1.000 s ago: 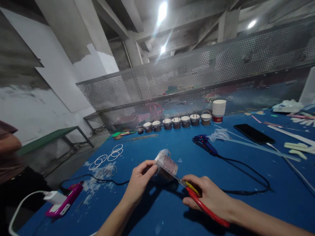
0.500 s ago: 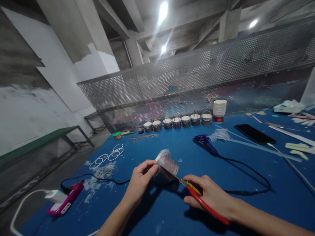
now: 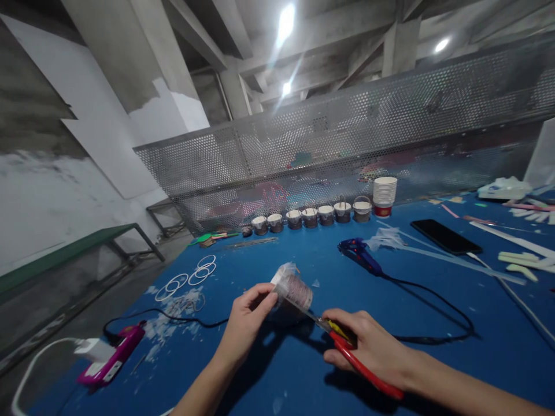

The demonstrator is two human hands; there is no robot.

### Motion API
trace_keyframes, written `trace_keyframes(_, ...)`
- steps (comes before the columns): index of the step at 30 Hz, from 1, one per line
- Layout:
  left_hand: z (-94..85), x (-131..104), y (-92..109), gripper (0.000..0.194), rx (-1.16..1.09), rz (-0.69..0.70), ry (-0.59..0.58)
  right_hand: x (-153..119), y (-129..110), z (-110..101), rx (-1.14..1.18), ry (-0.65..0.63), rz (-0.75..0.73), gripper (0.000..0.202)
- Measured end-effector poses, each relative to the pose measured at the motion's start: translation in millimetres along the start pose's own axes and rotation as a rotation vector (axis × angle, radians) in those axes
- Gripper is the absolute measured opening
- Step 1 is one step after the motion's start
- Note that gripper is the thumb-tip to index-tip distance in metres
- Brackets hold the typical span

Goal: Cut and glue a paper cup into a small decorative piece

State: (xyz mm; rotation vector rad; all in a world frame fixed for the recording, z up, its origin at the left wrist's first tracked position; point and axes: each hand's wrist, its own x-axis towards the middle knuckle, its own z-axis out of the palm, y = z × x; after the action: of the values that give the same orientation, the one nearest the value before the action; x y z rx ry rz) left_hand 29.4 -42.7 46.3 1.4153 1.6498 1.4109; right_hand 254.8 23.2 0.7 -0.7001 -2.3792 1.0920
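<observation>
Left of the wrapped cup (image 3: 298, 290), a purple power strip (image 3: 125, 350) lies on the blue table (image 3: 255, 260). The left hand (image 3: 246, 319), thumb and fingertips pinched together, grips the cup's left edge. The cup is tilted between both hands. Right of the cup, the right hand (image 3: 373, 348) curls around red-handled pliers (image 3: 358, 363). Beyond the cup, rightward, lie a blue glue gun (image 3: 361, 257) and a phone (image 3: 446, 236).
</observation>
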Motion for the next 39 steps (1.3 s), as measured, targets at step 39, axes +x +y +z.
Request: trace_keyframes(39, -2.3, 4, 6, 0.02, 0.036, 0.002, -0.089, 2, -1, -19, 0.15, -0.135, 0.032, 0.031)
